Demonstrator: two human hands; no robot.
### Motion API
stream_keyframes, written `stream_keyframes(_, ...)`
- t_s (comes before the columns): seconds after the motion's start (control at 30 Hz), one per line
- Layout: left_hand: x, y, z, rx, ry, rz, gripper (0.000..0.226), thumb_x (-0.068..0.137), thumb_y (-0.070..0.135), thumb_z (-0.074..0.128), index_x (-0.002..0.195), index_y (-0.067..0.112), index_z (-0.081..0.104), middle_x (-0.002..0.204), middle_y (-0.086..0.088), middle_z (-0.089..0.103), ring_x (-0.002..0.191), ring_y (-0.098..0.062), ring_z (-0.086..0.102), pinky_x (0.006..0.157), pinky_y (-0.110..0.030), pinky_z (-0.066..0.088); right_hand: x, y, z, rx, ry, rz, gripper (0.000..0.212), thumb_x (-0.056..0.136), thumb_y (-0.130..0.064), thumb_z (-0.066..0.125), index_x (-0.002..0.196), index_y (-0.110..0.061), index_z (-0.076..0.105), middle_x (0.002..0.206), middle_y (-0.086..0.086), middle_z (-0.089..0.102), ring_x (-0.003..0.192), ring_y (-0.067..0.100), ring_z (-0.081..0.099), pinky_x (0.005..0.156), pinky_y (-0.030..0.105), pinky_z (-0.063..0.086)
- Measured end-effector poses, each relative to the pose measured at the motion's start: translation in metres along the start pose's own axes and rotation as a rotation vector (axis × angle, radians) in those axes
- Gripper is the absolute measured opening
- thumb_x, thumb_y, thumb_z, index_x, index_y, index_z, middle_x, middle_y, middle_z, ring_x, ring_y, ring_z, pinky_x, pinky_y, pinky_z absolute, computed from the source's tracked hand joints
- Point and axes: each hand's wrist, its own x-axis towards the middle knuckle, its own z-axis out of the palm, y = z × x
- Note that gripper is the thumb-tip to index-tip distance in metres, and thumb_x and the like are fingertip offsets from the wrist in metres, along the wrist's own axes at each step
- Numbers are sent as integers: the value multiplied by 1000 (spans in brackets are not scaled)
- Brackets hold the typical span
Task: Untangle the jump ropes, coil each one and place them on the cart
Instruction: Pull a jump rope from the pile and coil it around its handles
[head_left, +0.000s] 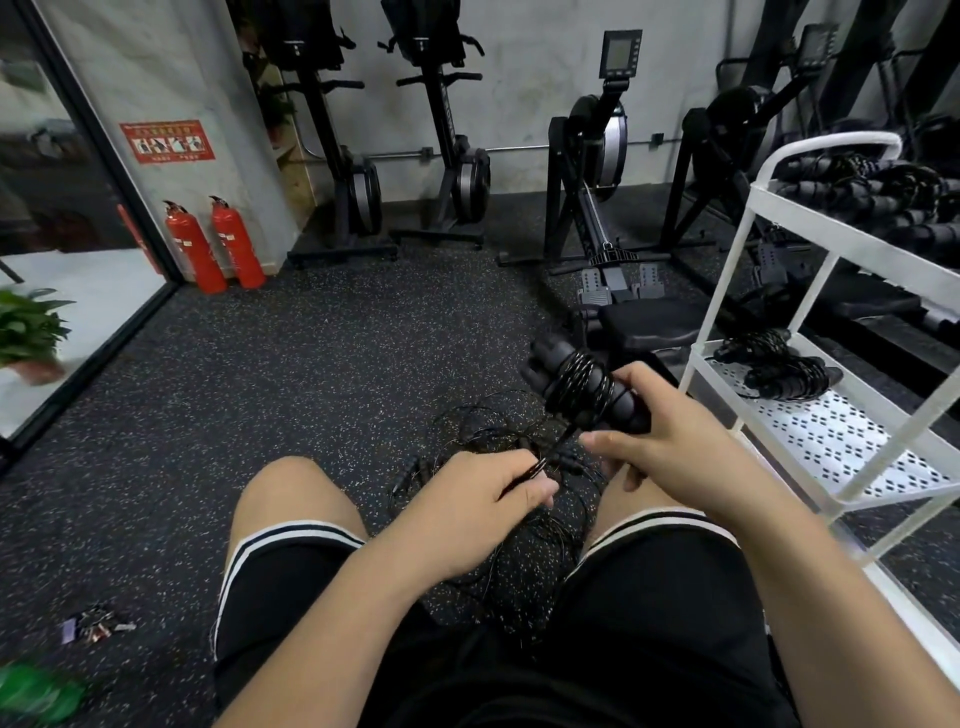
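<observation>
Two red fire extinguishers (215, 244) stand well off by the wall. The left hand (480, 493) pinches the loose end of the cord, probably to keep it taut for winding. A tangle of ropes (493, 421) lies on the floor between the knees. The right hand (675, 441) grips the handles of the half-wound jump rope (579, 387). The white cart (727, 270) stands just beside it, and nothing blocks the way to it.

Gym: rowing machines (597, 171) along wall, speckled rubber floor (311, 364), fire extinguishers (213, 244).

Dim indoor light, sharp centre, edges warped.
</observation>
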Motion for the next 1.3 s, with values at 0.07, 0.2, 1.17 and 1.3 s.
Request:
stream_keyframes(0.07, 0, 0, -3, 66, -10, 34, 29, 107, 49, 60, 92, 26, 71, 62, 1, 57, 54, -12, 48, 56, -35, 39, 1, 7, 3, -157, -48, 34, 42, 90, -17, 88, 110, -32, 54, 81, 8, 76, 67, 36, 76, 55, 48, 64)
stream_keyframes(0.2, 2, 1, -13, 148, 59, 104, 24, 103, 47, 68, 89, 28, 72, 64, 12, 61, 60, -6, 57, 58, -29, 40, -5, -1, 12, -366, -293, 96, 47, 87, -18, 89, 111, -30, 51, 82, 3, 75, 54, 15, 71, 52, 35, 60)
stream_keyframes(1.17, 8, 15, 8, -415, 243, -161, 25, 111, 27, 58, 89, 29, 70, 75, 21, 70, 68, 4, 59, 63, -15, 46, -20, -46, 25, 149, -70, -138, 37, 83, -31, 96, 105, -22, 67, 97, 5, 75, 90, 12, 66, 90, 47, 57)
stream_keyframes(1.3, 6, 8, 14, -418, 226, -214, 24, 110, 17, 57, 100, 26, 77, 100, 13, 79, 105, -14, 72, 93, -33, 54, -17, -49, 11, -51, -146, -88, 42, 73, -24, 101, 95, -18, 65, 83, 0, 74, 73, 7, 63, 73, 34, 51)
